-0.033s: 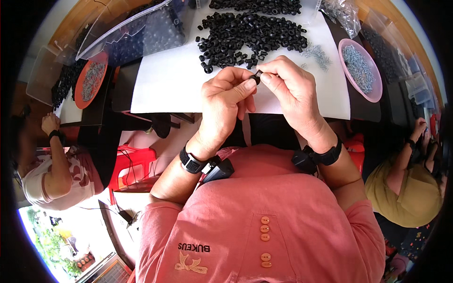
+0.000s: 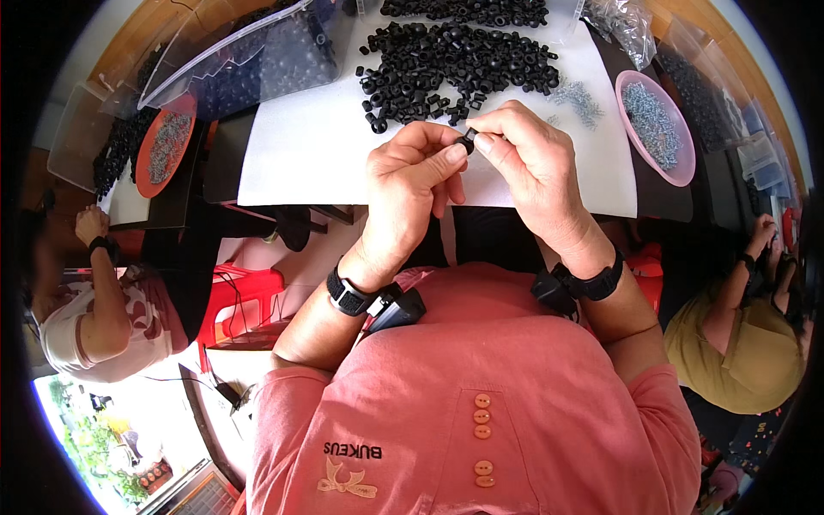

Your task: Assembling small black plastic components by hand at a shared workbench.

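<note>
The person's left hand (image 2: 410, 172) grips a small black part (image 2: 464, 144) between thumb and fingers, over the white sheet (image 2: 300, 163), in from the middle of its near edge. The right hand (image 2: 536, 163) pinches the part's upper end with thumb and forefinger; whether that end is a separate piece cannot be told. A black pile (image 2: 455, 69) lies just beyond, silvery bits (image 2: 577, 101) toward the sheet's right edge, a pink bowl (image 2: 681, 177) outside it.

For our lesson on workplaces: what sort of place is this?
Probably a shared workroom: black parts heaped on a white sheet, a pink bowl of silvery pieces, and a person seated left, another person right.
</note>
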`<action>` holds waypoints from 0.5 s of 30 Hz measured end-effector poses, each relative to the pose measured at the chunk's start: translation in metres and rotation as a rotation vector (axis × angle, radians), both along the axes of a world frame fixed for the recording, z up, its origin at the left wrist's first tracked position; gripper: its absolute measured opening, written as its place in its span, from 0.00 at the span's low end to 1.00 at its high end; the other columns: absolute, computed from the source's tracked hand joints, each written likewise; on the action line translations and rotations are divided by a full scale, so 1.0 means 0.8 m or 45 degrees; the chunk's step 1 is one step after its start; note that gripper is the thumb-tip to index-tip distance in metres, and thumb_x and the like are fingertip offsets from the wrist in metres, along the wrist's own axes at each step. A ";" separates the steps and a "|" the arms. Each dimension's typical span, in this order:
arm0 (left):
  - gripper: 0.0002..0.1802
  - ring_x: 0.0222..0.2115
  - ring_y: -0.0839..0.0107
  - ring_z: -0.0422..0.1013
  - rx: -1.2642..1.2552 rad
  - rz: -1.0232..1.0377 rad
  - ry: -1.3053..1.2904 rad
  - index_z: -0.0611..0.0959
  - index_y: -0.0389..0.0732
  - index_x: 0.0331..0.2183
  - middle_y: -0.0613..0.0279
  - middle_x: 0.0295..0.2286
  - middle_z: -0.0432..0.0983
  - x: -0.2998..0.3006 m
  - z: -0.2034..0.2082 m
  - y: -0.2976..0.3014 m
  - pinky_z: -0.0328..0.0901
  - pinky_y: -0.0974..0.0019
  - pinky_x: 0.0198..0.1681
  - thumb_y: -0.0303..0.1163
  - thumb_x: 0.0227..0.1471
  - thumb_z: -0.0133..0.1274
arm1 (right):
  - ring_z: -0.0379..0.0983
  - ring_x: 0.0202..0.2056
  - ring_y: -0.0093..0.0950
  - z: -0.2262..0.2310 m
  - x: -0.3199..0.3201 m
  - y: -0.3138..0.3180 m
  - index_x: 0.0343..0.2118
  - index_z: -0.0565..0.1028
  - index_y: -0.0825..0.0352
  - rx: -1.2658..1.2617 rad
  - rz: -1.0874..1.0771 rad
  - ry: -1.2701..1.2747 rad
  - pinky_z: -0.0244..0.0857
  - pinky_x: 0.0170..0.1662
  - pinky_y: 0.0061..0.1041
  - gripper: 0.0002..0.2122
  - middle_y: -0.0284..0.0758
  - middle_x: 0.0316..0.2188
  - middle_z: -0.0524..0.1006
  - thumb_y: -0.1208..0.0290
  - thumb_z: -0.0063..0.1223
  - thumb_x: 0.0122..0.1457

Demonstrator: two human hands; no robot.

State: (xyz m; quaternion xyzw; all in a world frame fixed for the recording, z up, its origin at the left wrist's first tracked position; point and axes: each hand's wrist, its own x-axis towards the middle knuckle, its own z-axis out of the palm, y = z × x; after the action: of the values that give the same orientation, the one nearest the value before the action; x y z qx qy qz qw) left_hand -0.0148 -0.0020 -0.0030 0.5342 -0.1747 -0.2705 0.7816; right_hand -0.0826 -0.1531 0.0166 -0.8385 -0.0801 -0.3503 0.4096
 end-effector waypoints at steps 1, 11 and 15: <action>0.06 0.15 0.80 0.69 -0.001 0.001 0.000 0.78 0.33 0.35 0.63 0.24 0.76 0.000 0.001 -0.001 0.57 0.80 0.14 0.25 0.57 0.55 | 0.74 0.26 0.34 0.004 0.000 -0.001 0.32 0.73 0.70 -0.086 0.017 0.004 0.67 0.27 0.27 0.02 0.38 0.24 0.73 0.82 0.53 0.56; 0.05 0.16 0.78 0.71 0.010 -0.015 0.038 0.78 0.33 0.34 0.63 0.23 0.76 0.001 0.004 0.000 0.58 0.80 0.13 0.25 0.56 0.55 | 0.74 0.25 0.38 0.008 0.004 -0.005 0.30 0.72 0.69 -0.125 0.043 0.088 0.68 0.27 0.32 0.04 0.39 0.25 0.74 0.84 0.51 0.53; 0.05 0.15 0.77 0.71 -0.001 -0.015 0.046 0.78 0.33 0.34 0.62 0.23 0.76 0.003 0.003 0.001 0.58 0.79 0.12 0.24 0.56 0.55 | 0.74 0.25 0.38 0.008 0.007 -0.003 0.31 0.72 0.69 -0.246 0.011 0.039 0.67 0.27 0.32 0.04 0.40 0.25 0.74 0.84 0.51 0.53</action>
State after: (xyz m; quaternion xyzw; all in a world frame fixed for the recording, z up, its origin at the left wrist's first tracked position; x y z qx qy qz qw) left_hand -0.0123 -0.0015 -0.0002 0.5280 -0.1639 -0.2845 0.7832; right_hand -0.0770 -0.1554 0.0230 -0.8790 -0.1110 -0.3263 0.3296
